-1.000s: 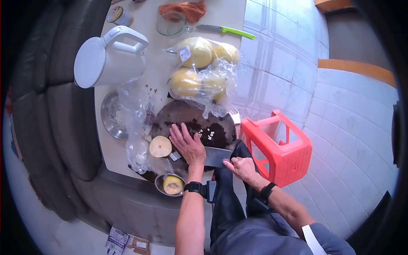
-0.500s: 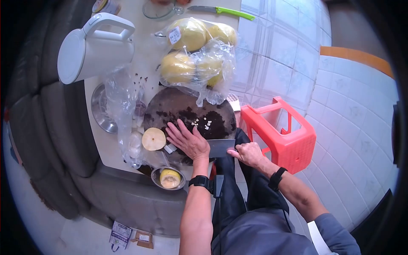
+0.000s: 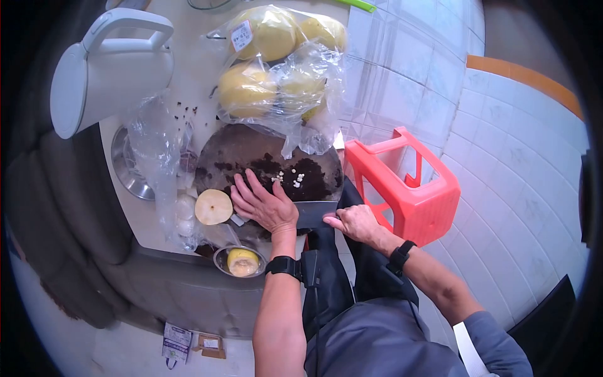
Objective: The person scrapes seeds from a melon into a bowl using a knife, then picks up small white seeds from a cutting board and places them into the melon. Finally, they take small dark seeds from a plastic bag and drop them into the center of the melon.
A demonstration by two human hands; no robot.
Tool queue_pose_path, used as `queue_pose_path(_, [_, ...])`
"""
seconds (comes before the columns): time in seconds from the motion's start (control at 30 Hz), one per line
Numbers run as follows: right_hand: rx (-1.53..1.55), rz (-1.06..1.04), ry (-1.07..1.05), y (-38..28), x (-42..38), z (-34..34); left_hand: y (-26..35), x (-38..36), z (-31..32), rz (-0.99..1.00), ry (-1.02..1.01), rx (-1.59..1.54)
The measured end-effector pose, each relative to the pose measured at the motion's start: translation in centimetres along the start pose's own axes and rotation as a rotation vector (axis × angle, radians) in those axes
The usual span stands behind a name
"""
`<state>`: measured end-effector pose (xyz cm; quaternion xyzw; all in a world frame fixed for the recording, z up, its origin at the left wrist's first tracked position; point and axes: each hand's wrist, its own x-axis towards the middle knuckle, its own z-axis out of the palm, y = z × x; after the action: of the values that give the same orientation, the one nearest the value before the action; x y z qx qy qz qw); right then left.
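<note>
Shifted left in view, cleaver (image 3: 314, 214) apparently gripped by right fingers (image 3: 345, 218); left fingers (image 3: 256, 185) spread.

On the clear plastic bag (image 3: 317, 78) of yellow fruits, a white rectangular sticker (image 3: 241, 36) is showing printed digits, too small for sure reading. The white-and-purple package (image 3: 177, 342) is also bearing unreadable print.

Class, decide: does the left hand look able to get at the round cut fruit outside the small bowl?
Probably yes: the left hand rests with fingers spread on the dark board, close beside the cut fruit, and the blade in the right hand lies on its other side.
</note>
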<state>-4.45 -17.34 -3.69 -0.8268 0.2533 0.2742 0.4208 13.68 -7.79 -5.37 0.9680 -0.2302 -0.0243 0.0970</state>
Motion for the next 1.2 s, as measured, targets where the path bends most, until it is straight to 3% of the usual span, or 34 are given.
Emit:
queue_pose_path(0.37, [-0.076, -0.031, 0.112, -1.6, 0.2, 0.2, -0.6, 0.6, -0.3, -0.029, 0.056, 0.015])
queue_pose_path(0.43, [-0.094, -0.076, 0.158, -1.5, -0.6, 0.2, -1.1, -0.2, -1.3, 0.013, 0.130, -0.211])
queue_pose_path(0.7, [-0.082, -0.137, 0.217, -1.5, -3.0, 0.6, -1.6, -2.7, -3.0, -0.066, 0.226, -0.368])
queue_pose_path(1.2, [0.020, -0.002, 0.347, -0.6, -4.3, 4.1, -0.1, -2.1, 0.2, 0.038, 0.189, -0.170])
